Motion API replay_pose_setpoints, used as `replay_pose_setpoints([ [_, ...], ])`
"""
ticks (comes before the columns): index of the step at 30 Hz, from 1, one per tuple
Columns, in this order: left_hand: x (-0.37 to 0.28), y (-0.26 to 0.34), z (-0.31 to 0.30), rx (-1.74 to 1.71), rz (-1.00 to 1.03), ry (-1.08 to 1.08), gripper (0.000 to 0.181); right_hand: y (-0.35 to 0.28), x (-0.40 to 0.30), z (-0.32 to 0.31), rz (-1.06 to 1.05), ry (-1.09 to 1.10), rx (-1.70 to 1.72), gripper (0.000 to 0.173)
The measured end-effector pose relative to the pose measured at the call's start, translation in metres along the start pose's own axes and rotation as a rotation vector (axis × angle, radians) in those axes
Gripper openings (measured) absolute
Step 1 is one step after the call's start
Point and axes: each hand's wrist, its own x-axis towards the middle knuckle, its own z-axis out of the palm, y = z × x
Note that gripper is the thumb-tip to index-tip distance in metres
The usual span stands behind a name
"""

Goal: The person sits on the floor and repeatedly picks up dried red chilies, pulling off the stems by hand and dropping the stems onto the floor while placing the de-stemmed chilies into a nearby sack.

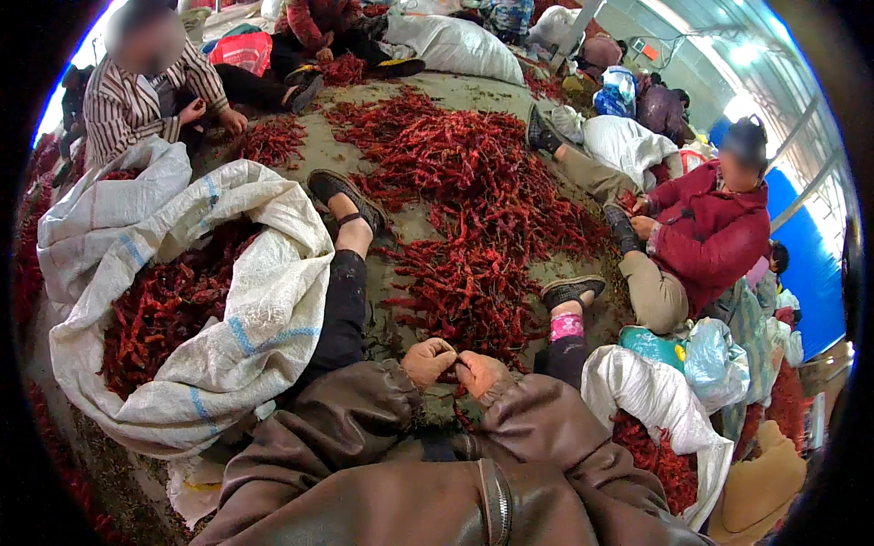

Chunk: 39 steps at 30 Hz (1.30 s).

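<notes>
My left hand and my right hand meet in front of my brown jacket, fingertips pinched together. Bits of a dried red chili pepper show between and below the fingers; most of it is hidden by them. Just beyond both hands, a large heap of dried red chili peppers spreads over the floor between my outstretched legs. A white woven sack with its rim rolled down stands on my left, holding chilies. On my right, a smaller white sack also has red chilies inside.
A person in a striped top sits at the far left by a small chili pile. A person in a red jacket sits at the right, handling chilies. Plastic bags lie beside the right sack. A full white sack lies at the back.
</notes>
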Motion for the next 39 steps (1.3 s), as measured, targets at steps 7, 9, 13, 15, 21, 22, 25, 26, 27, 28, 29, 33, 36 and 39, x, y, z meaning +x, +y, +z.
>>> replay_pose_setpoints([
  [7, 0.016, -0.001, -0.023, 0.308, 0.451, -0.343, 0.02, -0.001, -0.002, 0.008, -0.224, 0.079, 0.29, 0.02],
  [9, 0.007, 0.015, -0.015, -0.302, 0.04, -0.281, 0.022, 0.019, 0.003, 0.01, -0.23, 0.195, 0.514, 0.016],
  [13, 0.006, 0.014, -0.022, -0.356, -0.1, 0.113, 0.013, 0.053, -0.004, -0.008, 0.11, 0.294, 1.007, 0.013],
  [15, 0.007, 0.019, -0.015, -0.181, -0.124, 0.271, 0.011, 0.076, -0.012, -0.016, 0.338, 0.291, 0.814, 0.016],
  [21, -0.002, 0.021, -0.005, 0.894, 0.056, -0.042, 0.025, 0.137, -0.013, 0.026, 0.39, -0.078, 0.129, 0.025],
  [22, -0.002, 0.018, -0.004, 0.948, 0.107, -0.009, 0.025, 0.135, -0.01, 0.029, 0.36, -0.104, 0.112, 0.026],
  [25, -0.002, 0.031, 0.003, 0.818, 0.058, 0.045, 0.034, 0.125, 0.004, 0.044, 0.278, -0.121, -0.023, 0.028],
  [26, -0.003, 0.03, 0.002, 0.765, 0.053, 0.076, 0.036, 0.119, 0.012, 0.049, 0.257, -0.176, -0.071, 0.027],
  [27, -0.001, 0.028, 0.002, 0.768, 0.063, 0.084, 0.037, 0.112, 0.02, 0.051, 0.24, -0.227, -0.121, 0.027],
  [28, 0.0, 0.025, 0.001, 0.772, 0.072, 0.091, 0.038, 0.109, 0.026, 0.053, 0.222, -0.278, -0.17, 0.026],
  [29, 0.002, 0.023, 0.001, 0.775, 0.086, 0.097, 0.039, 0.11, 0.033, 0.055, 0.225, -0.382, -0.179, 0.025],
  [33, 0.005, 0.015, -0.001, 0.664, 0.067, 0.099, 0.039, 0.109, 0.035, 0.058, 0.192, -0.335, -0.27, 0.026],
  [36, 0.006, 0.017, 0.0, 0.632, 0.039, 0.098, 0.038, 0.121, 0.034, 0.041, 0.197, -0.08, -0.038, 0.027],
  [39, 0.009, 0.01, -0.003, 0.534, -0.016, 0.079, 0.037, 0.124, 0.035, 0.015, 0.379, 0.203, 0.477, 0.032],
])
